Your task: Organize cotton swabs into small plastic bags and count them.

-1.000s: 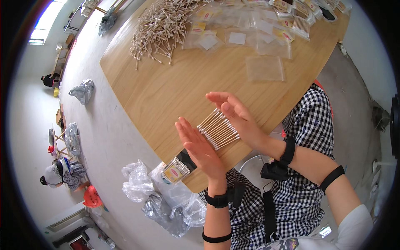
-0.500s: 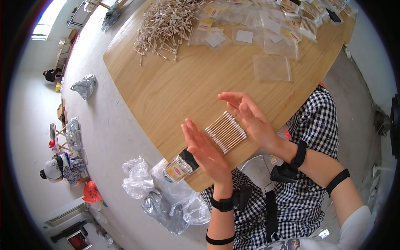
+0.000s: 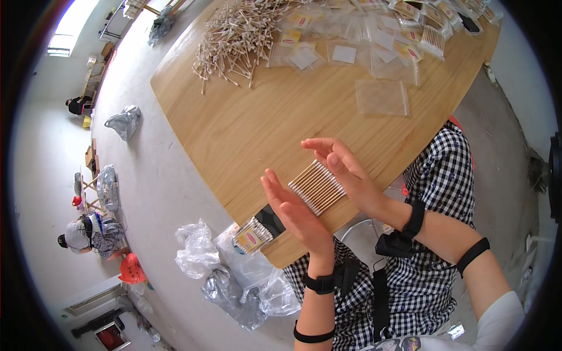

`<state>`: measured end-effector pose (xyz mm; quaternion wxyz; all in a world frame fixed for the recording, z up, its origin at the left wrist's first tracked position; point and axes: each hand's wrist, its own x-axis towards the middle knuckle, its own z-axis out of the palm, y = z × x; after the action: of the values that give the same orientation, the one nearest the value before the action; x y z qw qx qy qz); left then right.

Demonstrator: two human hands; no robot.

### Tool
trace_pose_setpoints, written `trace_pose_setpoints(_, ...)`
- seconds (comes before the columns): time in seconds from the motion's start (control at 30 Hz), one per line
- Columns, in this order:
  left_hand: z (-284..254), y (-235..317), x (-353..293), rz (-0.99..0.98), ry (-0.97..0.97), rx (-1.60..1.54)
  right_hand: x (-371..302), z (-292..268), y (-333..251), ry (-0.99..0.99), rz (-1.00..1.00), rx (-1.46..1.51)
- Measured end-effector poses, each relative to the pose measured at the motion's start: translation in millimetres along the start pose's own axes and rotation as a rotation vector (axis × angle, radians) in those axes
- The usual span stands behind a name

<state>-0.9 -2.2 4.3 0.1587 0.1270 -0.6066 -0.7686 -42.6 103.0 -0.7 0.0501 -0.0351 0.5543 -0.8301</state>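
Note:
A flat row of cotton swabs [image 3: 317, 187] lies side by side on the wooden table [image 3: 234, 140], near its front edge. My left hand [image 3: 295, 213] stands on edge along the row's left end, fingers stretched out, holding nothing. Along the right end my right hand [image 3: 351, 178] is held upright too, its fingers extended and empty. Both palms face the swab tips; whether they touch them I cannot tell. Left of my left hand, a pack of swabs with a yellow label [image 3: 253, 235] sits at the table corner beside a black object [image 3: 270, 222].
A loose heap of swabs [image 3: 234, 41] covers the far left of the table. Clear bags with white cards [image 3: 344, 54] and filled swab packs [image 3: 433, 40] lie at the far right. One clear bag [image 3: 382, 97] lies nearer. Plastic bags [image 3: 234, 292] rest on the floor.
My hands have drawn closer together around the row of swabs. My left hand has shifted slightly right, my right hand slightly left and nearer.

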Motion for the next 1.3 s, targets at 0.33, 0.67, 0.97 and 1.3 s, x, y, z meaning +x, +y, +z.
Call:
trace_pose_setpoints(0.33, -10, -10, -14, 0.316, -0.412, 1.491, 20, -24, -1, -0.167, -0.341, -0.865)
trace_pose_setpoints(0.67, -12, -15, -13, 0.364, -0.375, 1.452, 45, -10, -10, -0.391, -0.301, -1.327)
trace_pose_setpoints(0.97, -8, -21, -13, 0.400, -0.335, 1.392, 41, -42, -60, -0.432, -0.427, -1.708)
trace_pose_setpoints(1.3, -11, -17, -16, 0.505, -0.317, 1.397, -109, -215, -118, 0.527, -0.025, -1.387)
